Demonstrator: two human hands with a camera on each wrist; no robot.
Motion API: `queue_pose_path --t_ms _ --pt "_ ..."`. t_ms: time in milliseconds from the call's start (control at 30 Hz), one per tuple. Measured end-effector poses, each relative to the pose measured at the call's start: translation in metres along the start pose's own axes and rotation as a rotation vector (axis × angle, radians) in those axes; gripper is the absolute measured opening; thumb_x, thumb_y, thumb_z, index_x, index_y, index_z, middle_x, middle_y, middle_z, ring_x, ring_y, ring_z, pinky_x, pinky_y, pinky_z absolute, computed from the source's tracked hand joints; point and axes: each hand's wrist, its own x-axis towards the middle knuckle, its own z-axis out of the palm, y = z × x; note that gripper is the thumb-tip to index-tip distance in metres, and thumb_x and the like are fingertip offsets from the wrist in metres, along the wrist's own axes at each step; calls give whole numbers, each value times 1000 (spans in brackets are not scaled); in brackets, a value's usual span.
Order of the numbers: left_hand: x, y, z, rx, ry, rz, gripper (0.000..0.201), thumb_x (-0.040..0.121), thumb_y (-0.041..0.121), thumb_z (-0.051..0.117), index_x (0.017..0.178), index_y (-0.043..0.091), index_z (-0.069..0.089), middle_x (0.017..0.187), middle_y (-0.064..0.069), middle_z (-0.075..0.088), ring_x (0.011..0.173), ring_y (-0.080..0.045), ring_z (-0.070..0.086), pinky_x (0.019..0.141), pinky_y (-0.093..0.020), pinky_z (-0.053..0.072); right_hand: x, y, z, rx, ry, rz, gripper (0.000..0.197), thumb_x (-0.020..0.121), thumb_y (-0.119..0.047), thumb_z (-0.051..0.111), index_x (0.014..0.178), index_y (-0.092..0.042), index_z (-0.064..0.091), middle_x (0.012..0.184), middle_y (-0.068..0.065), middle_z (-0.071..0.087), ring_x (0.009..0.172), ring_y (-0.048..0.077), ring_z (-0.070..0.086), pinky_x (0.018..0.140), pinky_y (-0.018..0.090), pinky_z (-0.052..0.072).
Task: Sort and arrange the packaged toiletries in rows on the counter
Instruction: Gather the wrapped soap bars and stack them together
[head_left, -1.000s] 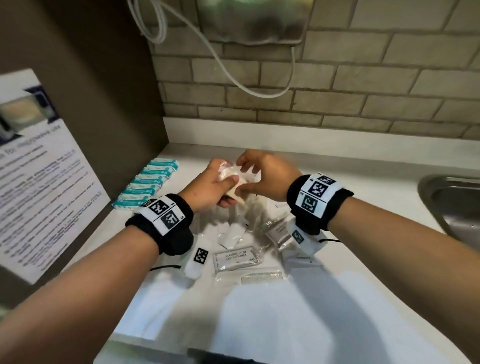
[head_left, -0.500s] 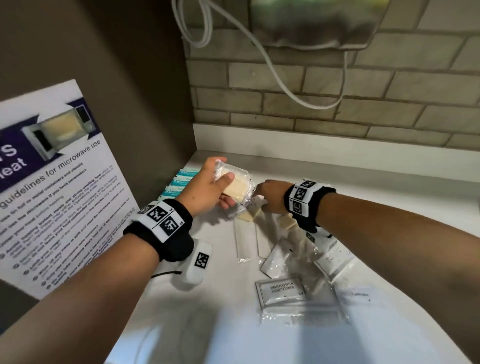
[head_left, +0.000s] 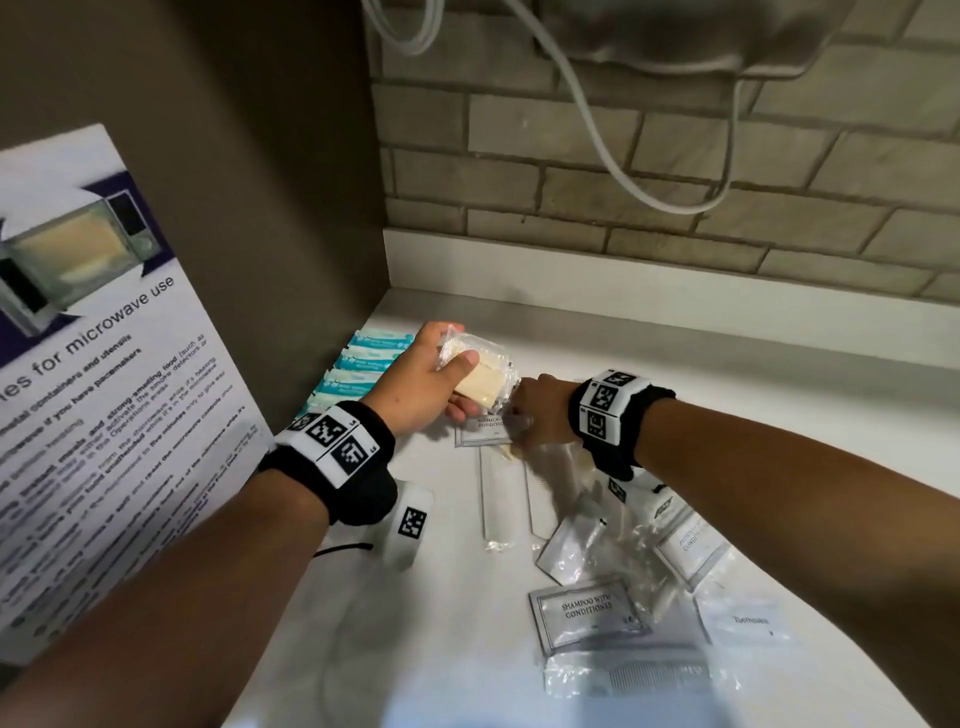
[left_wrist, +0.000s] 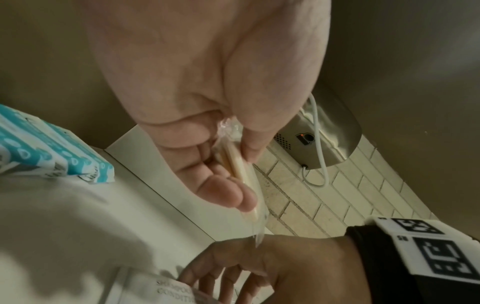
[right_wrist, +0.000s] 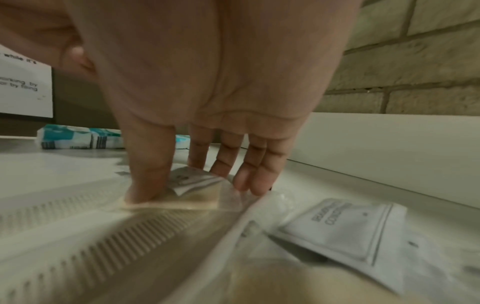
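Fingers (head_left: 470, 359) of the left hand (head_left: 415, 384) pinch a wrapped soap bar (head_left: 480, 376) above the bench (head_left: 675, 353); the right hand (right_wrist: 207, 102) presses spread fingers on another soap packet (right_wrist: 182, 200). Best slide that packet clear of the combs (right_wrist: 78, 226) before lifting.

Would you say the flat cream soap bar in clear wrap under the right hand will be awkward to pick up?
Probably somewhat. The cream soap bar in clear wrap lies flat, leaving little edge. Its glossy film looks slippery. The right hand presses it with the thumb; the bar itself looks stiff.
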Motion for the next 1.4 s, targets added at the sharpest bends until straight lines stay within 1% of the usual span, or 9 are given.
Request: queue_pose_path --t_ms 133,233,400,633,800,1100,1200,1333,1400 --pt "3 -1 -1 18 -7 5 30 100 23 50 127 25 39 94 -16 70 64 -18 68 61 -30 57 -5 6 3 -23 9 -28 42 78 -51 64 108 -23 57 100 0 53 105 27 54 93 40 47" --pt "4 -2 -1 39 -8 10 29 100 24 51 127 25 39 94 -15 70 66 -18 68 63 -31 57 -10 7 6 12 -2 -17 60 81 -51 64 130 -20 50 121 5 56 112 27 53 94 38 46" --pt "5 -4 1 41 -20 34 31 99 24 51 129 23 39 91 -18 71 66 -21 68 61 -33 56 -20 7 3 38 -39 -35 66 80 -42 69 138 -22 44 125 4 53 115 25 53 97 36 44" --pt "1 2 3 46 -11 53 32 100 20 50 130 19 38 97 -19 67 59 -17 67 51 -24 55 -31 12 -6 132 74 15 69 73 -26 77 132 -15 43 124 5 54 107 24 57 87 31 48" --pt "3 3 5 56 -2 55 30 100 22 51 128 23 40 98 -17 68 62 -18 68 57 -30 55 -45 23 -15 266 156 14 74 72 -8 75 133 -12 34 117 4 56 77 14 52 48 17 45" --pt "0 9 26 89 -38 64 32 100 23 50 129 22 40 95 -13 69 68 -22 68 67 -36 57 -61 45 -3 270 170 173 55 72 -20 78 123 -24 59 114 -1 64 92 14 55 79 25 47" --pt "-1 12 31 81 -50 71 32 100 22 50 130 20 39 99 -14 67 69 -24 67 67 -37 57 -69 55 1 308 155 235 45 79 -20 72 122 -23 62 112 2 66 83 13 55 78 25 48" --pt "1 14 38 46 -49 77 33 100 20 50 131 18 37 94 -16 66 64 -24 66 63 -36 56 -79 70 1 455 94 303 44 79 -17 75 122 -19 65 78 4 73 65 15 64 78 30 59" --pt "2 17 42 41 -49 84 32 100 20 50 130 18 37 96 -16 65 62 -22 66 59 -32 56 -81 80 0 476 54 330 45 76 -20 78 120 -19 67 84 12 75 67 17 63 77 31 59"
